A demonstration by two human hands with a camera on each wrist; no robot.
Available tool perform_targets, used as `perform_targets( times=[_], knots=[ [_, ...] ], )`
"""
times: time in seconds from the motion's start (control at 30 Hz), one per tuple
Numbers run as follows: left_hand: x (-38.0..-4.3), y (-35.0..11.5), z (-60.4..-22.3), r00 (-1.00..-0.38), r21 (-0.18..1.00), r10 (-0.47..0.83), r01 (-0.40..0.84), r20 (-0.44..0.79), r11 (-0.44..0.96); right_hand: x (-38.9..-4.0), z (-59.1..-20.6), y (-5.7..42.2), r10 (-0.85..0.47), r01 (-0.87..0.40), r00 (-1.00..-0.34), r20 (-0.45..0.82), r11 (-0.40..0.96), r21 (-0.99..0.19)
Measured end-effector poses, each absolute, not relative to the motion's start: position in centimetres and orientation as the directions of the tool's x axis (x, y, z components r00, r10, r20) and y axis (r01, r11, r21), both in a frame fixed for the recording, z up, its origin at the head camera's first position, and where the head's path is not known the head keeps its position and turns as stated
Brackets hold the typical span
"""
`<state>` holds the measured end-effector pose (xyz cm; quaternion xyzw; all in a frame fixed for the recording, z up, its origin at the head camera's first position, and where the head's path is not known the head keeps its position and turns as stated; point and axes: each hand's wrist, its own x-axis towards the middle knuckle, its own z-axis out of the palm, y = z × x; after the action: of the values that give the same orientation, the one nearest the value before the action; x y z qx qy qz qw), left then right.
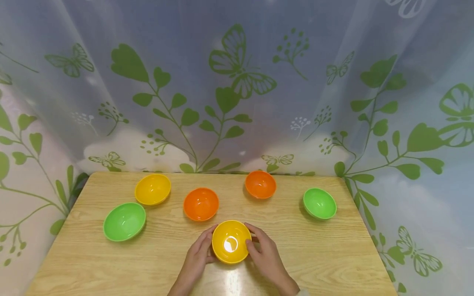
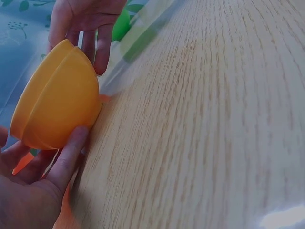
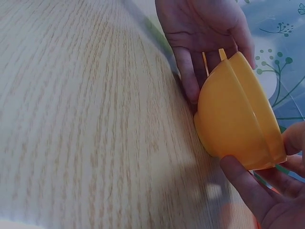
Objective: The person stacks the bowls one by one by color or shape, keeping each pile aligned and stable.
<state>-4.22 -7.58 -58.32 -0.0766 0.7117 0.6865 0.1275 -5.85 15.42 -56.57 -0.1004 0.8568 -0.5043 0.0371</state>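
Observation:
Both hands hold a yellow bowl [image 1: 231, 246] upright by its sides, near the middle front of the table. On its left side the left hand [image 1: 197, 255] grips it; on its right the right hand [image 1: 267, 255] does, with the thumb at the rim. From the left wrist, the yellow bowl [image 2: 64, 100] shows a ridge below its rim; whether two bowls are nested I cannot tell. The right wrist view shows fingers [image 3: 245, 188] of the right hand against its outer wall. Its base is close to the tabletop; contact is unclear.
Behind the hands stand an orange bowl [image 1: 201, 204] and another orange bowl [image 1: 261, 185]. To the left are a green bowl [image 1: 124, 222] and a yellow bowl [image 1: 153, 189]; a green bowl [image 1: 320, 204] stands right. A patterned curtain [image 1: 237, 123] borders the wooden table [image 1: 111, 267].

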Motion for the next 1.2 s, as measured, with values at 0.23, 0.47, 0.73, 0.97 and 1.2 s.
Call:
perform_targets(
  times=[0.23, 0.47, 0.73, 0.97, 1.2],
  knots=[
    [-4.32, -7.57, -58.44, -0.961, 0.961, 0.06, -0.264, -0.269, 0.078, -5.76, -56.5, 15.37, -0.206, -0.12, -0.978, 0.026, 0.461, -0.879],
    [-4.29, -7.47, -58.32, -0.966, 0.965, 0.043, -0.253, -0.256, 0.067, -5.89, -56.38, 15.26, -0.199, -0.099, -0.98, 0.006, 0.462, -0.881],
    [-4.49, -7.47, -58.03, -0.964, 0.962, 0.033, -0.262, -0.265, 0.081, -5.95, -56.59, 15.3, -0.192, -0.084, -0.981, -0.004, 0.45, -0.889],
    [-4.6, -7.43, -58.03, -0.961, 0.96, 0.035, -0.271, -0.274, 0.075, -6.05, -56.78, 15.4, -0.186, -0.031, -0.982, -0.044, 0.381, -0.924],
    [-4.54, -7.45, -58.24, -0.964, 0.962, 0.017, -0.265, -0.267, 0.069, -6.23, -56.87, 15.45, -0.168, 0.12, -0.972, -0.167, 0.258, -0.959]
  ],
)
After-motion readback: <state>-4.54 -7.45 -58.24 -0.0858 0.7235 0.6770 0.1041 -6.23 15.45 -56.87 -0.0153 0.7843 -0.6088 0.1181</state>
